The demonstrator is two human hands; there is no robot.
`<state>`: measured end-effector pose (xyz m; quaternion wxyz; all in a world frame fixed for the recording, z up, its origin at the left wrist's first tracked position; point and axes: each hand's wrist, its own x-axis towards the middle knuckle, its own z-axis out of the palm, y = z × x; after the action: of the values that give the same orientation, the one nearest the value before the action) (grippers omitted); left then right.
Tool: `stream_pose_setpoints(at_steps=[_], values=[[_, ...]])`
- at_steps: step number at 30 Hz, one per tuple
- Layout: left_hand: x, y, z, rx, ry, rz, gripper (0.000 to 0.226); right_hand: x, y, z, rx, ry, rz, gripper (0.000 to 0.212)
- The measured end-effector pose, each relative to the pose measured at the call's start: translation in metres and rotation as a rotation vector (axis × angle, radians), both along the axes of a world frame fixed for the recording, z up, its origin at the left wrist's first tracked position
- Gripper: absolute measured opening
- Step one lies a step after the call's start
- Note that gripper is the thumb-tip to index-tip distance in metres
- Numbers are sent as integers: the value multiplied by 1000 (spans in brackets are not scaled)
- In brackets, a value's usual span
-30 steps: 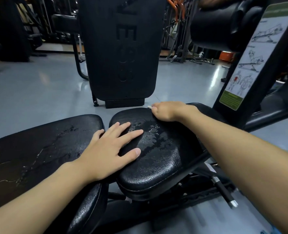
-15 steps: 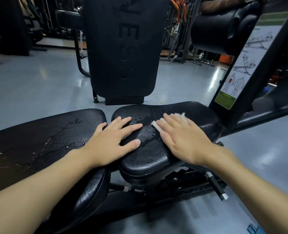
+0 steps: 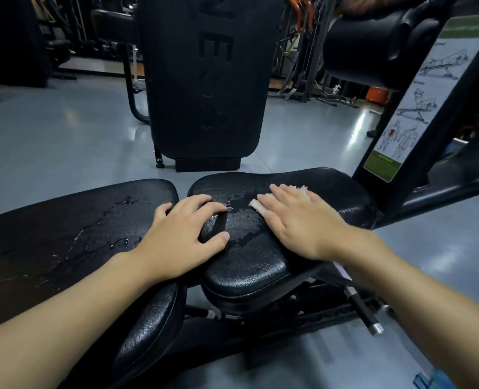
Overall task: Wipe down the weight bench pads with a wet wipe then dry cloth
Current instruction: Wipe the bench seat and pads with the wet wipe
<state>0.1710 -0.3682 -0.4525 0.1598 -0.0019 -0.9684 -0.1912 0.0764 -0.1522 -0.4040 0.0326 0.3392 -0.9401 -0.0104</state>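
Two black bench pads fill the lower half of the head view: the long back pad (image 3: 64,234) at left, streaked with wet marks, and the smaller seat pad (image 3: 249,265) in the middle, with a wet patch on top. My right hand (image 3: 297,220) lies flat with straight fingers on the seat pad, pressing a pale wet wipe (image 3: 256,205) whose edges peek out past the fingertips. My left hand (image 3: 182,234) rests across the gap between the pads, fingers slightly bent on the seat pad's left side, holding nothing.
A tall black upright pad (image 3: 204,80) stands on the grey floor behind the bench. A slanted black post with an exercise chart (image 3: 412,108) rises at right. The bench's adjustment pin (image 3: 364,313) sticks out below the seat. Gym machines line the back.
My right hand slid from the seat pad's far edge toward me and flattened on the wipe, then shifted slightly right. My left hand's fingers have bent a little.
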Motion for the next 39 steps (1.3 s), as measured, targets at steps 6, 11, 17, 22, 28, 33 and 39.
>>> stream_pose_setpoints(at_steps=[6, 11, 17, 22, 28, 33, 39], values=[[-2, -3, -3, 1, 17, -6, 65, -94, -68, 5, 66, -102, -58, 59], [-2, -3, -3, 2, 23, -4, 64, -114, -92, 8, 83, -214, -126, 60], [0, -3, -2, 0, 9, -3, 66, -50, -58, 2, 78, 32, 15, 49], [0, -3, -1, 4, -7, 1, 67, 32, -6, -14, 37, 148, 93, 63], [0, -3, 5, -2, -88, -21, 70, 78, 28, -22, 31, 97, 96, 68], [9, -19, 3, -68, -153, -53, 83, 79, 23, -19, -38, 57, 105, 71], [10, -18, -2, -75, -123, -49, 84, 10, -29, -6, 36, -6, 45, 50]])
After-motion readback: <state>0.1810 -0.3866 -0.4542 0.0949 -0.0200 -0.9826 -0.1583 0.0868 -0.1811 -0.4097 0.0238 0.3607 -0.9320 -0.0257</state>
